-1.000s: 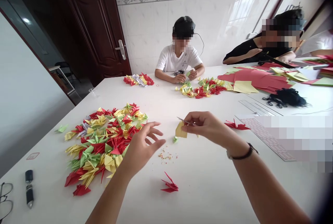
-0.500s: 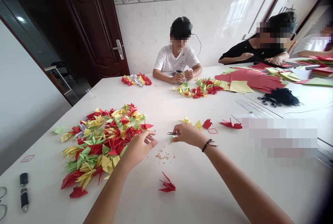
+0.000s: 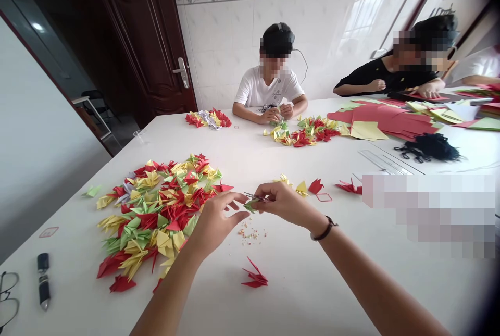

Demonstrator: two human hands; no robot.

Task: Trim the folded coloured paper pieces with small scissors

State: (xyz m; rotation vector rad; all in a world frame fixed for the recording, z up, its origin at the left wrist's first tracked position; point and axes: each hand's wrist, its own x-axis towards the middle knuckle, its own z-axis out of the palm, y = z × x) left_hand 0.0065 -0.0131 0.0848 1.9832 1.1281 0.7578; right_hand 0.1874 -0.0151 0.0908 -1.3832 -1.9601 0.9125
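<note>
My right hand [image 3: 279,200] is closed on small scissors [image 3: 253,197], their thin blades pointing left. Just below the blades, a green folded paper crane [image 3: 249,207] shows at my right fingertips. Close on the left, my left hand [image 3: 221,219] has its thumb and fingers apart, and nothing shows in its grasp. Beside it spreads a big heap of red, yellow, green and a few lilac paper cranes [image 3: 156,211]. Tiny paper scraps [image 3: 250,233] are scattered on the table below my hands. Nearer to me lies one red crane [image 3: 255,274].
Beyond my right hand lie yellow and red cranes [image 3: 315,186] in a loose row. At the left edge are glasses [image 3: 8,294] and a black pen-like object [image 3: 44,281]. Across the table [image 3: 312,294], a person in white [image 3: 269,86] handles cranes; black cord [image 3: 427,147] lies right.
My left hand has moved right, closer to my right hand. The scissors and green crane have come between the two hands. The view has shifted slightly.
</note>
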